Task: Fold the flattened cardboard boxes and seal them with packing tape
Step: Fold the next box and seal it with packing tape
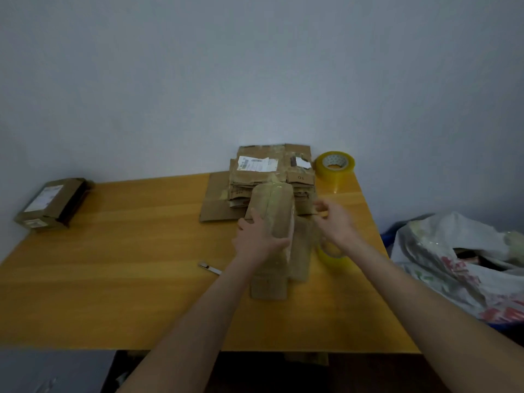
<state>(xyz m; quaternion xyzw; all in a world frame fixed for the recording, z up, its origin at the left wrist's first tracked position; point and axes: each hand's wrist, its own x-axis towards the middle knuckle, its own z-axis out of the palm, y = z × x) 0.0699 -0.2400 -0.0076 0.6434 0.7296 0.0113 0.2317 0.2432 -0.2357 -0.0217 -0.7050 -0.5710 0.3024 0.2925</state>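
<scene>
You face a wooden desk point(113, 265) set against a plain wall. At its far left corner lies a closed box point(54, 204) with a white label on top. Nearer the middle, toward the near edge, a small metal tool point(209, 268) lies flat, just left of your left forearm.

Your left hand point(259, 236) grips the cardboard box point(273, 222), fingers laid over its left side and thumb wrapped toward you. The box stands right of the desk's centre, long and narrow, with flaps reaching toward the near edge and its surface glossy. Behind it, at the far edge, sits the stack of flattened boxes point(272, 171), the top one bearing torn white labels.

Your right hand point(334, 222) hovers just right of the cardboard box, apart from it. It is blurred; its fingers look drawn together, but whether they hold anything cannot be told. Beneath that wrist, near the right edge, lies a yellow tape roll point(336, 255). A second tape roll point(335, 165) sits at the far right corner. Off the desk, to the right, is a crumpled plastic bag point(459, 256).
</scene>
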